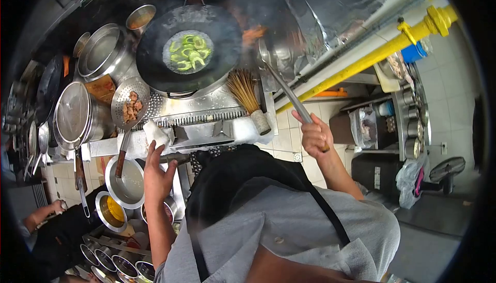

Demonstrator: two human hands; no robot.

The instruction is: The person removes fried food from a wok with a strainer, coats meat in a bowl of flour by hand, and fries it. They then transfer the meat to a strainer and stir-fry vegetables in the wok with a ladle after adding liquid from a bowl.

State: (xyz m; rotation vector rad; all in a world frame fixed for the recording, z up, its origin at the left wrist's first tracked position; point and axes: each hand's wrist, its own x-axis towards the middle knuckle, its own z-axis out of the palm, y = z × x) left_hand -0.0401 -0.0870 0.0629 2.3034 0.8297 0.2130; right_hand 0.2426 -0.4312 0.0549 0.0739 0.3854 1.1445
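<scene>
My right hand is wrapped round the handle of a long-handled metal wok utensil, whose head reaches up beside the wok's right side. Green vegetable pieces lie in bubbling liquid in the middle of the dark wok, under steam. At the stove's front edge, my left hand has its fingers stretched out and thumb apart, fingertips right at a white cloth. Just above it, a perforated skimmer holds browned meat pieces.
A bamboo wok brush lies right of the wok. Pots and a mesh strainer crowd the left side. Below stand a metal bowl and a bowl of yellow food. A yellow pipe runs along the right. Another person's hand shows lower left.
</scene>
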